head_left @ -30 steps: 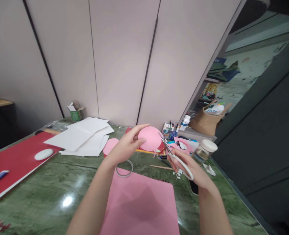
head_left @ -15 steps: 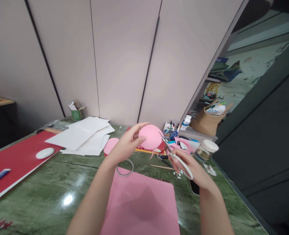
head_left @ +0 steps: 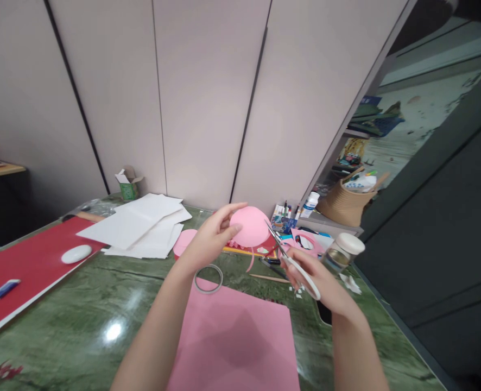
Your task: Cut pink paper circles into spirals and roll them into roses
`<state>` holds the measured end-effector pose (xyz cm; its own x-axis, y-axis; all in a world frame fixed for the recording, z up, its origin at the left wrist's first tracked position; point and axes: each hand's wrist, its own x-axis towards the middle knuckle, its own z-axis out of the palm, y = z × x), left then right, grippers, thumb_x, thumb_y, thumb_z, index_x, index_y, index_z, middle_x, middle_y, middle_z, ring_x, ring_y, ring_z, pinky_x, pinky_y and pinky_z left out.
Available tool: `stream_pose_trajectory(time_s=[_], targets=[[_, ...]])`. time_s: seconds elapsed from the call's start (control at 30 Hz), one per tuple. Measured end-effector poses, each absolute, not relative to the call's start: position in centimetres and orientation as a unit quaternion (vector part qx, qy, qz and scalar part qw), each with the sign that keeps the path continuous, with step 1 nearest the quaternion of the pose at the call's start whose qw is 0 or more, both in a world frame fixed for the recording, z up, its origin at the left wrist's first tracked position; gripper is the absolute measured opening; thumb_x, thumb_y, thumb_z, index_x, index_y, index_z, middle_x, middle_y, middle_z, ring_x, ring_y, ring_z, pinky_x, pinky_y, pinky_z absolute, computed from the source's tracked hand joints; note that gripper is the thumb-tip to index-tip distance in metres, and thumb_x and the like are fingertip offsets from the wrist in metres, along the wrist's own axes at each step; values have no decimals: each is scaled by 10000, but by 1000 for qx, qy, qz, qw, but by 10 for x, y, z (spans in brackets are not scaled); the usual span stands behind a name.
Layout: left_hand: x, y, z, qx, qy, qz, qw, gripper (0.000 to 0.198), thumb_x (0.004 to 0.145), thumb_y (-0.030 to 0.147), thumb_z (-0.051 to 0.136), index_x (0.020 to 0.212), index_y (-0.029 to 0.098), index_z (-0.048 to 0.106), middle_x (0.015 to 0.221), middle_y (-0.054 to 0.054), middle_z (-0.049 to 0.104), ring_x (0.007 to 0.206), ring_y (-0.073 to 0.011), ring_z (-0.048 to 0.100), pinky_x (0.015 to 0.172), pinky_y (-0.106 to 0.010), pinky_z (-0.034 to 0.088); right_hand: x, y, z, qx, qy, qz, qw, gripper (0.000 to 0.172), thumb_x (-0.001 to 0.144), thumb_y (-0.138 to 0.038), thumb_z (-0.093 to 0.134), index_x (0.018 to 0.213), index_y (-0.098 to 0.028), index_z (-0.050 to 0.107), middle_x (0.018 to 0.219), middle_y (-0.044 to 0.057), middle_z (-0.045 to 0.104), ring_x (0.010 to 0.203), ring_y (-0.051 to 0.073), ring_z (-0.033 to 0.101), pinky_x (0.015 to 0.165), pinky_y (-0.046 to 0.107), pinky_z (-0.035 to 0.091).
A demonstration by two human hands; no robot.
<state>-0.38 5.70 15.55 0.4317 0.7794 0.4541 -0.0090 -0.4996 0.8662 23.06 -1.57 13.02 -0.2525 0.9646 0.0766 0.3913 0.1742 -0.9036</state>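
Pinched between the thumb and fingers of my left hand (head_left: 218, 231) is a round pink paper disc (head_left: 252, 227), raised above the table. A thin pink strip (head_left: 251, 260) dangles from its lower edge. My right hand (head_left: 311, 274) is closed round the white handles of a pair of scissors (head_left: 301, 274), whose blades reach the disc's right edge. Below my hands lies a pink paper sheet (head_left: 240, 336), with a grey ring (head_left: 208, 279) over its top left corner. Another pink rounded piece (head_left: 184, 241) rests behind my left wrist.
White paper sheets (head_left: 137, 222) lie at the back left, near a red board (head_left: 32, 260) bearing a white oval object (head_left: 76, 254). To the right stand a white-lidded jar (head_left: 344, 251), a white bottle (head_left: 310, 204) and pink paper offcuts (head_left: 308, 241). A wooden stick (head_left: 269, 278) lies mid-table.
The dangling pink strip looks longer and has swung slightly left. The disc has turned or tilted a little in my left hand. The scissors stay at its right edge.
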Motion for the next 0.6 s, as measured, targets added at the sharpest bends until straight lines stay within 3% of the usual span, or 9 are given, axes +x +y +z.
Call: stream_pose_trajectory(time_s=[0.6], targets=[[-5,54,158,756,259,429,421,412,827,210,429,1236,263,442,1285,-45,470,1045,-187,513,825,-303,468,228,-20,133,-492,-679,416,351,305,818,-504,458,824,-200,448,645,-31,413,567,100,381,527,235,331]])
